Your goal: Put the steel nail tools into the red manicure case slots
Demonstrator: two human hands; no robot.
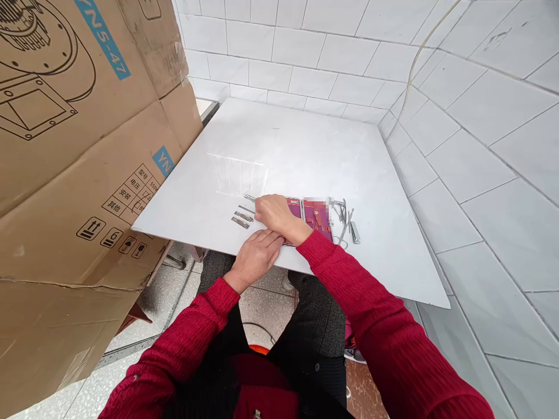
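Observation:
A maroon manicure case (317, 214) lies unfolded on the white board, with small tools in its loops. My left hand (258, 256) is at the case's near left edge, its fingers closed over that edge. Crossing above it, my right hand (277, 216) covers much of the case's left half. Its fingers are curled, and whatever they grip is hidden. Left of my hands lie two nail clippers (241, 219) and slim metal tools (247, 209). Right of the case are small scissors (342, 235), more metal tools and a larger nail clipper (354, 233).
A big cardboard box (87, 174) stands along the left side of the white board (314, 145). White tiled walls (297, 55) rise behind and to the right. A thin cable (413, 73) hangs down the right wall. My legs are under the board's near edge.

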